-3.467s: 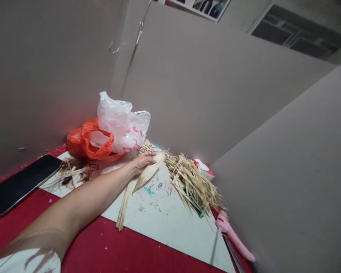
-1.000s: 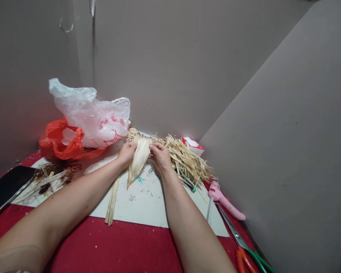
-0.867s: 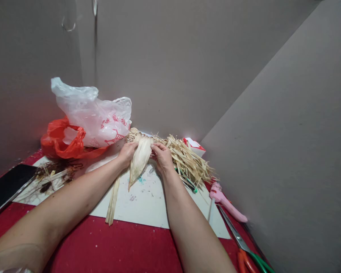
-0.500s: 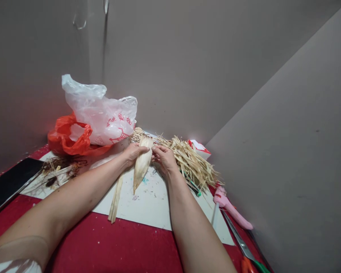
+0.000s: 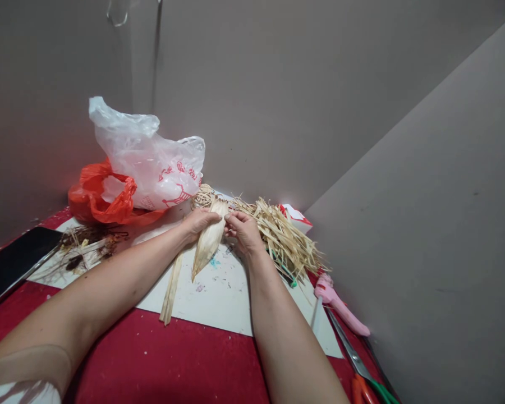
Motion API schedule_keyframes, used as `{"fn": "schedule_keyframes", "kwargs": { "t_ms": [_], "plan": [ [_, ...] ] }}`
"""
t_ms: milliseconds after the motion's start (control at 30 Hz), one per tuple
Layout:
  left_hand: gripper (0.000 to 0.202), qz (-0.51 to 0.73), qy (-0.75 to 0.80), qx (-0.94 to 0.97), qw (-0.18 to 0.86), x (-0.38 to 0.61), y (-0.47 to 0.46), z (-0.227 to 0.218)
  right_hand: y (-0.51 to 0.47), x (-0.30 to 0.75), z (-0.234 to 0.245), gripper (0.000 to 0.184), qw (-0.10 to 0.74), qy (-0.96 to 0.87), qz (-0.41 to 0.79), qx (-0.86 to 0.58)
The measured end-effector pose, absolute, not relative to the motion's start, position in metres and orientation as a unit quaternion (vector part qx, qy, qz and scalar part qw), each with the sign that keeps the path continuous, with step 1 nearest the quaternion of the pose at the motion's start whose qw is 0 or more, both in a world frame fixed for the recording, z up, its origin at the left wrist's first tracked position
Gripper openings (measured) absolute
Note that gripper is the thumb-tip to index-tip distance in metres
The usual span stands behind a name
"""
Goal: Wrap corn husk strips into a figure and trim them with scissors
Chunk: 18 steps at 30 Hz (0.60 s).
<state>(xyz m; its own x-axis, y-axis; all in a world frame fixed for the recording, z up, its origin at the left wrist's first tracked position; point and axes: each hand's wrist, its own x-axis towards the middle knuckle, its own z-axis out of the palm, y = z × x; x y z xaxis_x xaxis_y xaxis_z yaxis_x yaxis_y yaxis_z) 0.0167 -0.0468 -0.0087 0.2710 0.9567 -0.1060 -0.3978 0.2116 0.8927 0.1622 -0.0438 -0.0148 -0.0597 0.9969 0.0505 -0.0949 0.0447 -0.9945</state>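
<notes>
A pale dried corn husk (image 5: 209, 240), broad at its top and tapering to a point below, hangs between my hands over a white sheet (image 5: 223, 303). My left hand (image 5: 200, 223) grips its left side near the top, thumb laid across the front. At the upper right edge of the husk, my right hand (image 5: 240, 225) has thumb and fingertips pinched together; the curled fingers hide part of the grip. Below my left hand, a narrow dried strip (image 5: 171, 290) lies across the sheet's front edge. Beyond my right hand is a heap of dry straw-coloured strips (image 5: 288, 235).
A white plastic bag (image 5: 151, 163) and a red bag (image 5: 101, 193) stand at the back left. Brown fibres (image 5: 86, 244) lie near a black tablet-like slab (image 5: 19, 264). On the right are a pink glue gun (image 5: 339, 306) and scissors (image 5: 356, 359) on the red tabletop (image 5: 185, 365).
The husk's pointed lower end has swung slightly to the left. Both hands keep their hold at its top, and the view has shifted a little.
</notes>
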Motion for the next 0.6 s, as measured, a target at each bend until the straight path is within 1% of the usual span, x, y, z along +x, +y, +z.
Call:
{"fn": "schedule_keyframes", "kwargs": {
  "t_ms": [333, 600],
  "plan": [
    [0.013, 0.512, 0.364, 0.392, 0.673, 0.0174, -0.0489, -0.0076, -0.0466, 0.1625, -0.0109, 0.029, 0.512, -0.494, 0.540, -0.450],
    [0.015, 0.500, 0.364, 0.403, 0.674, 0.0183, -0.0538, -0.0043, -0.0484, 0.1618, -0.0089, 0.029, 0.497, -0.506, 0.535, -0.460]
  ]
}}
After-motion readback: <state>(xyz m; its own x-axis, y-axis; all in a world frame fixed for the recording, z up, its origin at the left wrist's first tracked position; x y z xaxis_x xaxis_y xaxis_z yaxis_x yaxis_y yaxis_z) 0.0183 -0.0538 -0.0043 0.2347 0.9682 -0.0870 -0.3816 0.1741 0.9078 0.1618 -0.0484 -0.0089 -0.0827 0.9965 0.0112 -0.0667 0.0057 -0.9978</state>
